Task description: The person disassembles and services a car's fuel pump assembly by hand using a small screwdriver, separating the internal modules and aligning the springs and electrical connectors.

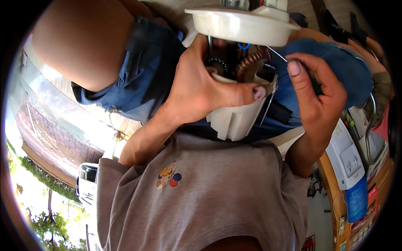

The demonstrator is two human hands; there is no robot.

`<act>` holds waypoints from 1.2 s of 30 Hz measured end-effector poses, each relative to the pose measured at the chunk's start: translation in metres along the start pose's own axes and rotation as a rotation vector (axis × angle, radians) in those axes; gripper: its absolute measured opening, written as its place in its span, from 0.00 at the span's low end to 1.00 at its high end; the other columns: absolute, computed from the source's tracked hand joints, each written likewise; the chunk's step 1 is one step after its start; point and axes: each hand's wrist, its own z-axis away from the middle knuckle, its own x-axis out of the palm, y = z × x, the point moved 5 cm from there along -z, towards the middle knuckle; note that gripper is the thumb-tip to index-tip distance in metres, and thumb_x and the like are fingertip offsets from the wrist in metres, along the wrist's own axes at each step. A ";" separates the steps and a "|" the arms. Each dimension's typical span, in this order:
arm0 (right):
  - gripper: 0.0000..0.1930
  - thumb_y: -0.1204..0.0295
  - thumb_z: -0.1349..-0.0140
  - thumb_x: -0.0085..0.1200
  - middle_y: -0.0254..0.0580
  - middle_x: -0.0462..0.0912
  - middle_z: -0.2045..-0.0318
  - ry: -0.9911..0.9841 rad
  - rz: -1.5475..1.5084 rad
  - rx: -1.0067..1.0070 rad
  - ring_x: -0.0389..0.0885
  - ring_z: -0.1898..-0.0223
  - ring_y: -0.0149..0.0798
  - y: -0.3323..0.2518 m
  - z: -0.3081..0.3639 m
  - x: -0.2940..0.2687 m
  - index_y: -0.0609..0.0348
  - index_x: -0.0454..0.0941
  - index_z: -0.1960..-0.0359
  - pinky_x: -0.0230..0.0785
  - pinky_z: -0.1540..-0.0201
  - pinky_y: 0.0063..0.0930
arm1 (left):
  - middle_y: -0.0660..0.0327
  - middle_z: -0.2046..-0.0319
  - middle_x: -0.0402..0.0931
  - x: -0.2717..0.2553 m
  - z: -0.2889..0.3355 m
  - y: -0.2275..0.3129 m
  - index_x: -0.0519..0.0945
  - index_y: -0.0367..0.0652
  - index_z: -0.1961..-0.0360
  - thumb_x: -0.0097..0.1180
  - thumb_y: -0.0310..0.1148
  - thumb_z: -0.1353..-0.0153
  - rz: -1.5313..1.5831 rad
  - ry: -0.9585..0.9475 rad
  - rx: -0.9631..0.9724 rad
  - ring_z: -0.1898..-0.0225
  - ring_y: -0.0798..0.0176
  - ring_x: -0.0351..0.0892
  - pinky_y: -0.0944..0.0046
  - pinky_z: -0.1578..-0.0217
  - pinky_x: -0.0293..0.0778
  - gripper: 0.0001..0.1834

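A white plastic fuel pump assembly [234,113] is held upright above my lap. My left hand [192,90] wraps around its body from the left, thumb across the front. Over it sits a round cream flange [243,27], with a gap between the two. A brown corrugated hose [247,67], a dark spring and wires with a blue part show in that gap. My right hand [316,85] is closed on a slim metal-shafted tool [276,53], whose tip reaches under the flange's right edge. Its handle is mostly hidden in my palm, so its exact kind is unclear.
My legs in blue denim shorts [146,67] lie to both sides of the assembly. At the right are a wooden desk [331,184], a white tray-like case [345,154] and a blue bag [356,201]. A vehicle [87,182] stands outside at the left.
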 end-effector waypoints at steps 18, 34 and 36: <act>0.12 0.67 0.34 0.57 0.33 0.80 0.73 -0.321 -0.244 0.021 0.72 0.73 0.21 0.019 -0.026 0.017 0.66 0.80 0.61 0.62 0.70 0.16 | 0.55 0.56 0.77 -0.001 -0.002 -0.011 0.72 0.30 0.47 0.78 0.37 0.64 0.187 -0.017 -0.114 0.54 0.63 0.77 0.65 0.49 0.72 0.42; 0.10 0.70 0.39 0.62 0.43 0.84 0.68 -0.432 -0.054 -0.262 0.83 0.66 0.34 0.003 -0.031 0.006 0.66 0.80 0.62 0.72 0.61 0.25 | 0.56 0.59 0.78 -0.006 0.002 -0.009 0.72 0.31 0.52 0.79 0.39 0.67 0.132 -0.060 -0.073 0.57 0.64 0.78 0.65 0.50 0.72 0.42; 0.10 0.71 0.40 0.63 0.44 0.84 0.69 -0.361 0.024 -0.320 0.83 0.67 0.36 0.001 -0.028 0.015 0.65 0.80 0.62 0.72 0.63 0.26 | 0.56 0.60 0.78 -0.006 0.002 -0.010 0.72 0.31 0.52 0.79 0.39 0.67 0.148 -0.043 -0.047 0.57 0.64 0.78 0.65 0.51 0.73 0.42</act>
